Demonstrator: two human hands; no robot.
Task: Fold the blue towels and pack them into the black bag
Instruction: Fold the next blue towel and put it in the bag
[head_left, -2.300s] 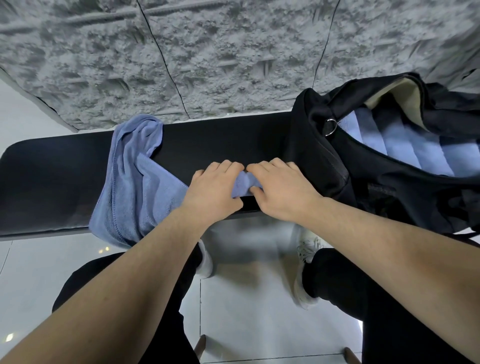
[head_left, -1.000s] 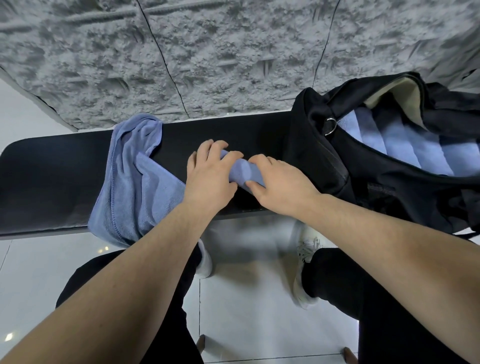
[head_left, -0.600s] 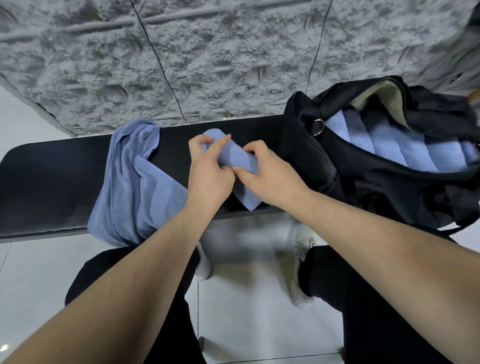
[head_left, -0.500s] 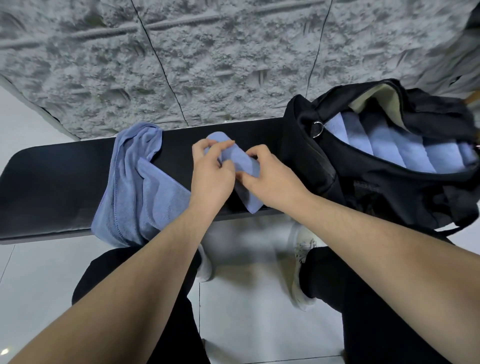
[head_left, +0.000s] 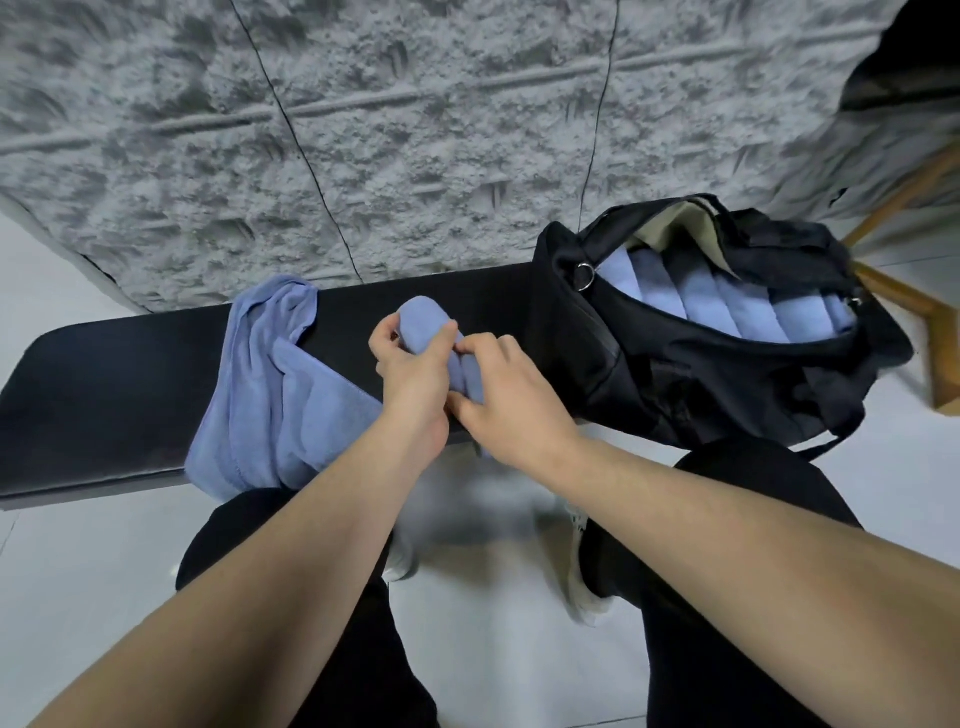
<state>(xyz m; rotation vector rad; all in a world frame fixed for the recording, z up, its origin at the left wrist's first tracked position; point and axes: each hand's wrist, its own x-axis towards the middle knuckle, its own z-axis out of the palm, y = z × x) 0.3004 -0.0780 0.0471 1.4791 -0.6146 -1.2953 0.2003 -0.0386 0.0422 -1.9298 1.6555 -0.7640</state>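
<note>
- Head view, step in hand: I judge this to be the end of the folding step for one towel. The small rolled blue terry towel (head_left: 434, 340) is lifted just above the long black padded bench (head_left: 119, 395), between both hands, ready for packing.
- Head view, left hand: my left hand (head_left: 413, 382) grips the upper part of the roll; thumb and fingers are curled closely round it, and the rounded top of the roll stands clear above them.
- Head view, right hand: my right hand (head_left: 511, 402) pinches the lower part of the same roll, fingers bent and narrow, touching the left hand's fingertips. How far the thumb wraps I cannot tell.
- Head view, destination: the open black fabric duffel bag (head_left: 675, 374) sits on the right end of the bench, just beside the hands. Inside, a row of rolled blue towels (head_left: 727, 304) lies side by side.
- Head view, remaining work: a loose, crumpled blue towel (head_left: 270, 395) drapes over the bench front, left of the hands, not yet folded.
- Head view, next move (judgement): the roll needs carrying right and setting into the bag's open mouth beside the packed row, with the grip kept tight so the roll does not unwind.
</note>
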